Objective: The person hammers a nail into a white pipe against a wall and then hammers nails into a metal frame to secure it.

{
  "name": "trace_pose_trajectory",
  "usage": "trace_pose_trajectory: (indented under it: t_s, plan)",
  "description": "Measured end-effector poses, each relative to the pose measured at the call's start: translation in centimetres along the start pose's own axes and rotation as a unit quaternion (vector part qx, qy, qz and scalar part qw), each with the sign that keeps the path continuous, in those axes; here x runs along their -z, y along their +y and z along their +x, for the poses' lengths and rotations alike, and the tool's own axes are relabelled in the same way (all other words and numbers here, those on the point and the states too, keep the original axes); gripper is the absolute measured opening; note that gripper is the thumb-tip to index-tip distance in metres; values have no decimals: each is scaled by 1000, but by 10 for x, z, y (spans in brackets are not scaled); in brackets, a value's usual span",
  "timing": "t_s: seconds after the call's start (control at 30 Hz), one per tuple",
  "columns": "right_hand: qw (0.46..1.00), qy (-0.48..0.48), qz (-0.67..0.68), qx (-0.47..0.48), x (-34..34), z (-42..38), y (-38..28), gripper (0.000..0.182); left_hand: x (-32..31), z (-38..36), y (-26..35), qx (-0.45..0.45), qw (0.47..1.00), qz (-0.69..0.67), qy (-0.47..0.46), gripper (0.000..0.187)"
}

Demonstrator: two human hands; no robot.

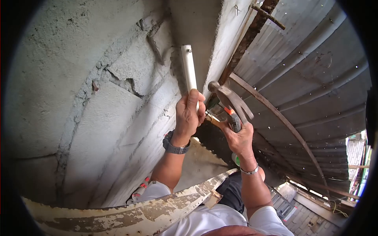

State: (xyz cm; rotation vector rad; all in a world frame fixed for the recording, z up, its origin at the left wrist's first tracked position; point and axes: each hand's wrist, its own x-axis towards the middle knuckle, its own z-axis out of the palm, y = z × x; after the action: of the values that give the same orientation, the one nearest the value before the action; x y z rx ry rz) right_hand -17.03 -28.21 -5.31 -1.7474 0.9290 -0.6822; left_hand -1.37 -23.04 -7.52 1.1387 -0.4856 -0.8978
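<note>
My left hand, a dark watch on its wrist, is closed around the lower end of a white plastic strip. The strip points up along the grey concrete corner, and a small nail sticks out near its top. Just to the right, my right hand grips a claw hammer close below its steel head. Its black and orange handle is mostly hidden by the hand. A thin yellowish stick-like piece shows between the two hands, at the fingers of my right hand.
A rough block wall with cracked mortar and a rusty bolt rises on the left. Corrugated metal sheets with a rusty bar line the right. A peeling painted beam crosses in front of my body.
</note>
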Motion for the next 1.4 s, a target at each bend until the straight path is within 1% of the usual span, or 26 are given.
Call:
trace_pose_trajectory:
  t_s: [0.03,0.1,0.13,0.2,0.27,0.3,0.33,0.37,0.43,0.53,0.57,0.6,0.77,0.8,0.83,0.87,0.93,1.0,1.07,1.1,1.13,1.2,1.27,1.3,1.33,1.4]
  plan:
    - [1000,-2,0,-4,-1,-3,3,13,-4,-1,2,6,1000,0,23,46]
    - [999,14,33,16,-4,-6,11,14,-2,1,2,-3,1000,-9,15,44]
    - [999,11,32,15,-4,-7,10,14,-1,0,1,-10,1000,-16,9,43]
    - [995,39,82,41,2,-5,1,13,-1,5,-7,-10,1000,-1,19,40]
    - [986,92,10,139,11,-1,-6,13,3,13,-27,-85,995,48,21,36]
    - [983,96,109,115,11,0,-13,15,7,16,-39,-107,989,90,37,33]
    - [969,98,207,90,11,0,-23,17,7,16,-39,-108,989,89,35,33]
    - [972,84,184,123,17,3,-18,22,7,15,-40,-103,990,91,27,35]
    - [972,96,177,121,19,1,-7,23,8,13,-39,-96,991,93,20,37]
    - [973,107,166,119,18,-2,1,23,6,13,-31,-87,995,43,18,32]
    - [977,95,178,69,16,-5,-1,17,6,14,-30,-83,996,35,11,33]
    - [978,83,191,18,16,-8,-3,16,6,13,-29,-79,996,28,5,35]
    - [976,89,194,-34,15,-8,-17,21,-5,-2,-1,-39,998,-50,7,39]
    - [975,92,201,32,16,-7,-17,19,-5,-3,4,-22,997,-72,8,40]
    - [969,94,206,97,16,-5,-19,18,-5,-4,6,-27,998,-56,13,40]
    - [969,93,207,97,15,-1,-25,18,-4,-3,5,-27,998,-57,15,40]
    - [902,74,316,285,13,14,-39,18,-2,-2,0,-57,996,56,31,40]
    - [890,64,333,305,11,22,-42,20,-1,0,-2,-65,995,63,33,40]
    - [909,93,319,253,5,24,-51,31,0,1,-2,-60,996,54,27,40]
    - [880,77,381,274,0,31,-42,22,-1,1,-1,-59,996,55,27,40]
    - [884,105,387,240,-10,34,-42,22,-2,0,0,-54,997,48,33,40]
    - [942,93,289,142,-23,43,-28,21,-4,-1,2,-48,997,43,36,41]
    - [990,29,130,38,-31,63,-20,18,-4,-3,4,-11,999,19,47,41]
    - [998,-13,64,-20,-36,72,-18,20,-4,-3,4,-14,998,22,51,43]
    - [993,-42,113,-18,-33,69,-21,30,-4,-2,5,-16,998,22,49,43]
    - [989,-50,135,-29,-19,55,-47,36,-4,-2,6,-7,998,46,52,43]
